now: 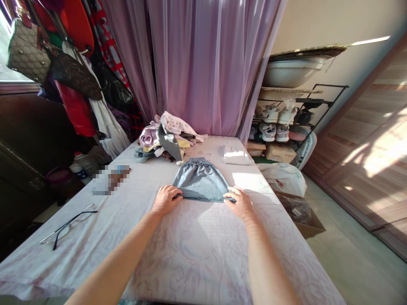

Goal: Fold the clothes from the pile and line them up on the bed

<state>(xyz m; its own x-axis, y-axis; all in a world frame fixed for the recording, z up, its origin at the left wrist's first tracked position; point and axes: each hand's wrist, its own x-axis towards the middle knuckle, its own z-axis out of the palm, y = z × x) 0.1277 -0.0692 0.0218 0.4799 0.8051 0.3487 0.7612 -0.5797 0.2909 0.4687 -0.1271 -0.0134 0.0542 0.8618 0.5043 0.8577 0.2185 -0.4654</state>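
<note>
A small blue garment [201,180] with a gathered elastic waist lies flat on the table, its waistband pointing away from me. Whether it is a skirt or folded shorts I cannot tell. At its near left corner, my left hand [165,199] has its fingers closed on the hem. My right hand [240,202] grips the opposite near corner, fingers curled over the edge. Beyond the garment, to the left, sits a heap of crumpled clothes [168,135] in pink, grey and yellow. A folded white cloth [237,155] rests at the far right of the table.
A patterned cloth [190,254] covers the table. Eyeglasses [68,226] and a blurred-out item [111,180] lie on its left side. Bags [76,74] hang at the left, a purple curtain [203,63] behind. Right of the table stand a shoe rack [276,118] and an open cardboard box [308,222].
</note>
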